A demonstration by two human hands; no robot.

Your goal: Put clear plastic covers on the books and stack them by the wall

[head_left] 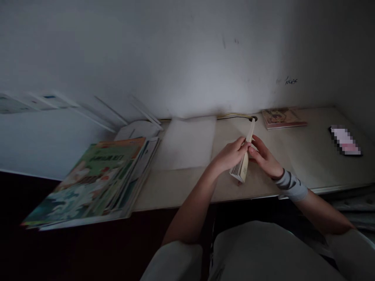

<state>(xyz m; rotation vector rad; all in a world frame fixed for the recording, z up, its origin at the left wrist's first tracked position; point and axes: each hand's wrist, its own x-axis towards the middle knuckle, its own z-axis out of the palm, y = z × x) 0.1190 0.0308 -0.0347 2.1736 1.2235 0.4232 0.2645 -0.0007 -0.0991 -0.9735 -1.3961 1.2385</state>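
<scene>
A small book (pixel 243 168) stands on edge between my hands, its page edges toward me and its leaves slightly fanned at the lower end. My left hand (pixel 233 153) is closed on the book's left side, thumb pressed near the top of the pages. From the right, my right hand (pixel 267 159) grips the same book with thumb and fingertips; a grey band wraps that wrist. Fingers behind the book are partly hidden. The book is just above or touching the pale desk (pixel 181 187); I cannot tell which.
A stack of magazines (pixel 99 175) overhangs the desk's left front edge. A white sheet (pixel 190 144) lies left of my hands. Farther right are another book (pixel 283 118) and a phone (pixel 345 141). A cable (pixel 234 115) runs along the wall to a round hole.
</scene>
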